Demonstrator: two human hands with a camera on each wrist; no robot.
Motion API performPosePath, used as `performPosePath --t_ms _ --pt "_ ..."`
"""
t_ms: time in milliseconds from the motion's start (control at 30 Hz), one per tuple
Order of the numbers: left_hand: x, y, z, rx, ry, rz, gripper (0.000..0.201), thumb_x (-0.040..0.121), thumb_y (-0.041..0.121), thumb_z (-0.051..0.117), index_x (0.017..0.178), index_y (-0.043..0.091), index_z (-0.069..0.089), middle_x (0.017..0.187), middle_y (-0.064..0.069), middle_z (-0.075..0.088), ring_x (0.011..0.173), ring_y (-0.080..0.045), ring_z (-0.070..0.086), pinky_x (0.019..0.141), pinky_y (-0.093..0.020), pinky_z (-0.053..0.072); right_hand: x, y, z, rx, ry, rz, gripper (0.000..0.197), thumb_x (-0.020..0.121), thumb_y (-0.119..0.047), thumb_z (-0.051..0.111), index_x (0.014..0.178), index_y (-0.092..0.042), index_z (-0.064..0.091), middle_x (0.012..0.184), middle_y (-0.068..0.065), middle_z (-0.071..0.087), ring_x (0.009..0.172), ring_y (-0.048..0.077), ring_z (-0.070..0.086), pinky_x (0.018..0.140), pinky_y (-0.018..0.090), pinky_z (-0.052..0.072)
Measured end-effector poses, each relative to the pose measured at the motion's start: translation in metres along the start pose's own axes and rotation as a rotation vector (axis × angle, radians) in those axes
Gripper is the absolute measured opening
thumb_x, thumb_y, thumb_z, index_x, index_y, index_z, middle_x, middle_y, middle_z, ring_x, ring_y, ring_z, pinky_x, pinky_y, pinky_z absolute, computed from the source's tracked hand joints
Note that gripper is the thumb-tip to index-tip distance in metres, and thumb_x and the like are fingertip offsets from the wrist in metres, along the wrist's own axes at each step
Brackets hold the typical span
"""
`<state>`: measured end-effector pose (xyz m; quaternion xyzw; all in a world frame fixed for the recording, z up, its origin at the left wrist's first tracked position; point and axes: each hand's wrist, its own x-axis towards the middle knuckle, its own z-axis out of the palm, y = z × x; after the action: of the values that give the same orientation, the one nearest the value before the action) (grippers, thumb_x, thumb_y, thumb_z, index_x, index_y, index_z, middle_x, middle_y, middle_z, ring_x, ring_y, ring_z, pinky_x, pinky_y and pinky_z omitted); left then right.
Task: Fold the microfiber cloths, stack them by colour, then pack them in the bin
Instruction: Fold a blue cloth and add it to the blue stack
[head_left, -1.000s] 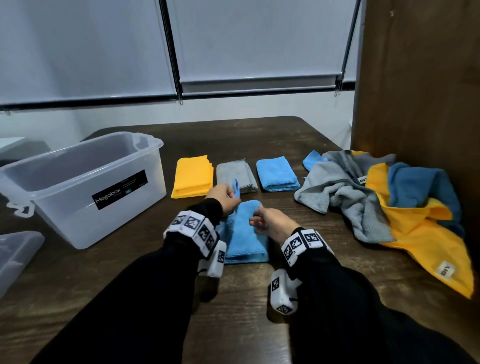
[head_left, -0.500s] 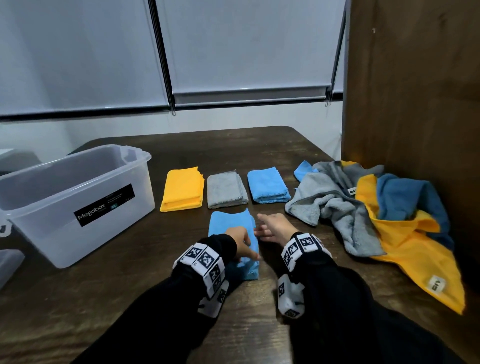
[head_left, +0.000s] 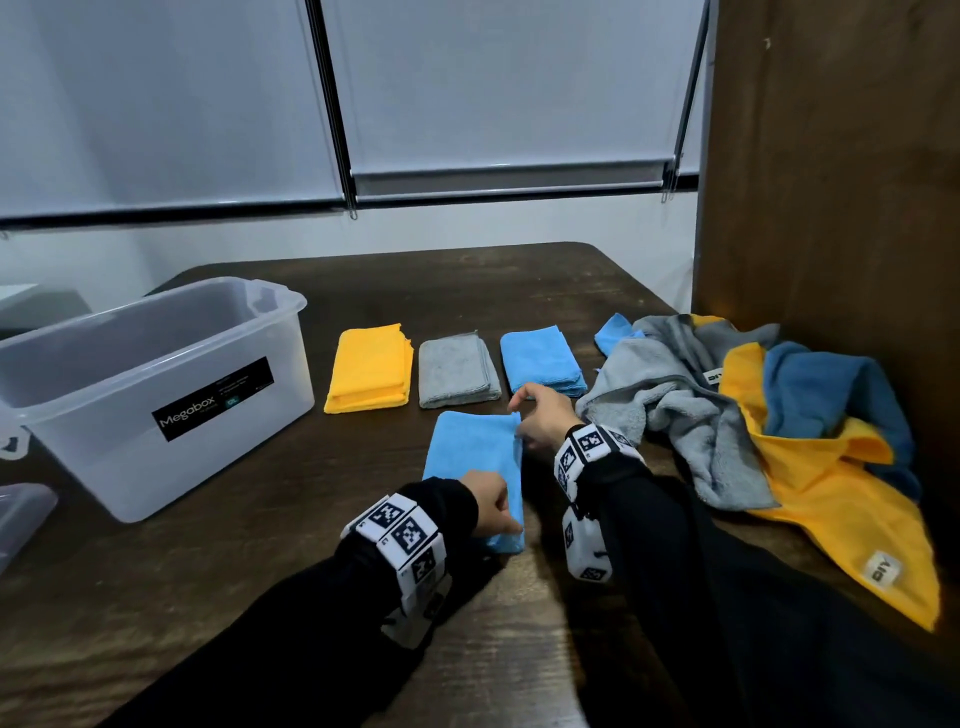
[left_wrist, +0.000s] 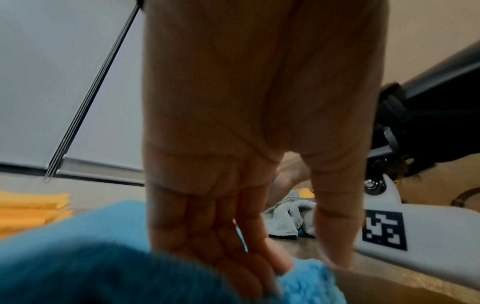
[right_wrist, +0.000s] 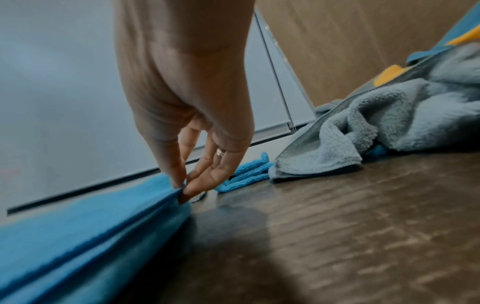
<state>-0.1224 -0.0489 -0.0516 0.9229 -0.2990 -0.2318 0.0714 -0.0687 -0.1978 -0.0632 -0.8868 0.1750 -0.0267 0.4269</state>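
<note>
Folding step in hand: a blue cloth (head_left: 475, 457), already doubled into a narrow strip, flat on the dark wooden table (head_left: 260, 545) in front of the person. Long axis running away from the body, far end pointing toward the row of folded piles, near end toward the wrists. Right hand (head_left: 540, 415) at the far right corner, thumb and fingertips (right_wrist: 182, 185) pinching the stacked edges together. Left hand (head_left: 491, 506) at the near right corner, fingers (left_wrist: 233, 257) curled down onto the pile of the cloth, thumb apart on the table side; a true pinch there cannot be confirmed.

Next move, as a judgement: probably another fold end to end, calling for matched corners and edges kept aligned, then placement on the folded blue cloths (head_left: 540, 361).

Beyond: folded yellow cloths (head_left: 369, 366) and folded grey cloths (head_left: 457, 371) beside the blue. Clear bin (head_left: 156, 384) at left, nothing visible inside. Unfolded heap of cloths (head_left: 753, 415) at right.
</note>
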Motion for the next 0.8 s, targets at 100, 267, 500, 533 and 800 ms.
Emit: performPosePath --t_ms 100,267,500,533,800 --pt "-0.002 -0.008 0.000 -0.022 -0.014 0.057 0.022 0.092 0.031 0.056 0.077 0.015 0.054 0.078 0.002 0.054 0.083 -0.014 0.050 0.069 -0.025 0.038 0.003 0.008 0.006 -0.007 -0.008 0.004 0.040 0.071 0.006 0.064 0.084 -0.026 0.044 0.095 0.010 0.056 0.075 0.029 0.063 0.055 0.037 0.058" --pt "-0.006 -0.032 -0.016 -0.280 0.228 0.216 0.008 0.087 0.011 0.063 0.093 0.008 0.065 0.084 0.001 0.062 0.076 -0.010 0.059 0.078 -0.023 0.048 -0.002 0.005 0.011 -0.214 0.100 -0.063 0.030 0.078 -0.004 0.063 0.095 -0.021 0.045 0.106 0.007 0.059 0.094 0.028 0.060 0.075 0.032 0.048" --pt "-0.003 -0.068 -0.050 0.107 -0.050 0.029 0.120 0.072 0.039 0.078 0.150 0.009 -0.008 0.158 -0.008 -0.011 0.147 -0.019 -0.003 0.119 -0.031 0.009 -0.024 -0.026 0.006 -0.502 -0.177 -0.242 0.035 0.093 -0.015 0.056 0.127 -0.005 0.058 0.137 0.016 0.053 0.125 0.031 0.051 0.099 0.032 0.042" --pt "-0.003 -0.067 -0.051 0.137 -0.115 0.001 0.122 0.074 0.039 0.077 0.149 0.008 -0.015 0.157 -0.009 -0.019 0.146 -0.019 -0.010 0.119 -0.033 0.006 -0.030 -0.027 0.008 -0.604 -0.343 -0.219 0.054 0.096 -0.025 0.055 0.142 -0.001 0.041 0.153 0.017 0.033 0.137 0.033 0.037 0.109 0.034 0.034" --pt "0.013 -0.081 -0.038 0.194 -0.272 -0.083 0.132 0.074 0.049 0.073 0.142 0.007 -0.032 0.151 -0.008 -0.034 0.144 -0.025 -0.020 0.118 -0.040 0.001 -0.054 -0.012 0.023 -0.826 -0.618 -0.136 0.131 0.074 -0.069 0.064 0.149 -0.010 -0.025 0.157 0.003 -0.029 0.144 0.038 -0.019 0.118 0.057 0.008"
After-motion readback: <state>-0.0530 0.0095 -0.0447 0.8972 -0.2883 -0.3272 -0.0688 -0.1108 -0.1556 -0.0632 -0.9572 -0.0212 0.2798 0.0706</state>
